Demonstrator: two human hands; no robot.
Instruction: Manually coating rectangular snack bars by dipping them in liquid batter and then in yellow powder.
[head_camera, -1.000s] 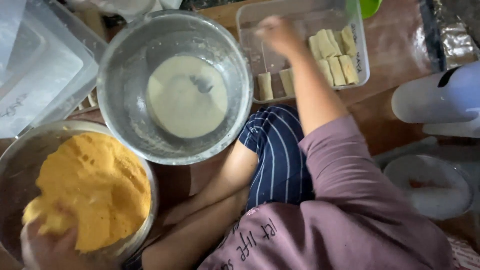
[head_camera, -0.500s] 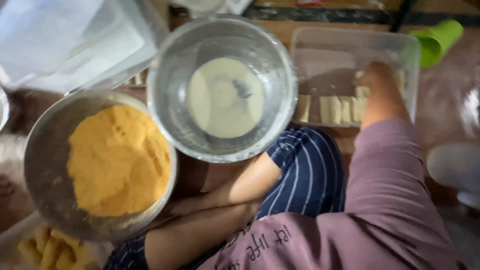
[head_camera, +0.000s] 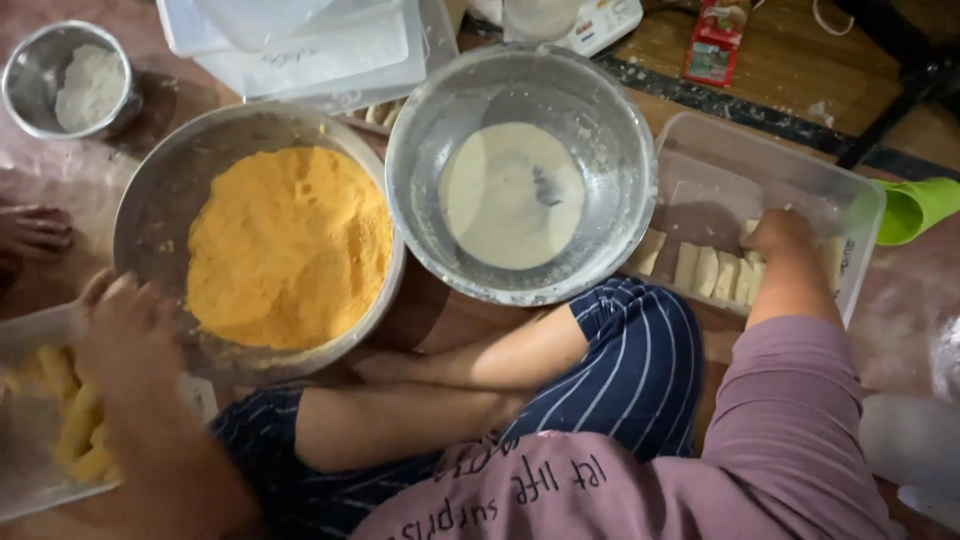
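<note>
My right hand (head_camera: 779, 236) reaches into a clear plastic container (head_camera: 700, 150) at the right and rests on a row of pale dough rolls (head_camera: 712, 270); its fingertips are hidden. My left hand (head_camera: 128, 325), blurred, hovers with fingers apart at the near rim of a metal bowl of yellow crumbs (head_camera: 285, 245), above a clear tray of yellow-coated pieces (head_camera: 60, 410). Between the two hands stands a metal bowl of white batter (head_camera: 512, 195). I sit cross-legged behind the bowls, my knee under them.
A small metal bowl of white flour (head_camera: 72, 80) stands far left, with another person's foot (head_camera: 32, 230) below it. Clear lids and boxes (head_camera: 300, 40) lie at the back. A green cup (head_camera: 915, 205) and a red carton (head_camera: 715, 45) sit at the right.
My left hand has left the crumb bowl and moved to the tray of coated pieces at the left. My right hand has stayed in the container of rolls. The view has shifted.
</note>
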